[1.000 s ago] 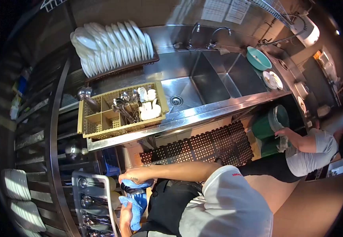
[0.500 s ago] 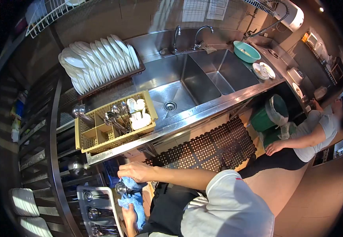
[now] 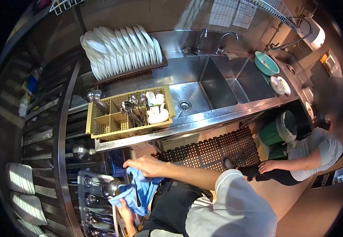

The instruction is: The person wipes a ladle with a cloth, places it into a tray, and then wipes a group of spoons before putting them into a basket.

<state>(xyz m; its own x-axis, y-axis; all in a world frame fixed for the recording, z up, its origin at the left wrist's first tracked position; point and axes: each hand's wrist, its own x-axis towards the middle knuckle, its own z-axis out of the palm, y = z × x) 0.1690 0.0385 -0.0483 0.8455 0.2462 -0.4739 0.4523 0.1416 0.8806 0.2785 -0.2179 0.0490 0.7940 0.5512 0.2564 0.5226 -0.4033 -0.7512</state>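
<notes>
My right hand [image 3: 147,166] reaches across my body and pinches the top of a blue cloth [image 3: 140,192]. Lower down, my left hand [image 3: 125,208] grips the bottom of the same cloth. A metal ladle [image 3: 112,187] lies in the cloth: its round bowl pokes out on the left and its dark handle runs down through the folds. Both hands hover over a grey cutlery tray [image 3: 85,178] that holds several ladles and spoons.
A yellow cutlery basket [image 3: 100,126] with spoons and white pieces sits on the steel counter beside a double sink [image 3: 215,85]. White plates [image 3: 120,49] stand in a rack behind. A co-worker [image 3: 317,152] bends near a green bin [image 3: 276,130]. Black mats cover the floor.
My right hand has lifted and moved right, drawing the cloth out wider, and the ladle's bowl now shows. The co-worker has leaned lower. The view has shifted slightly.
</notes>
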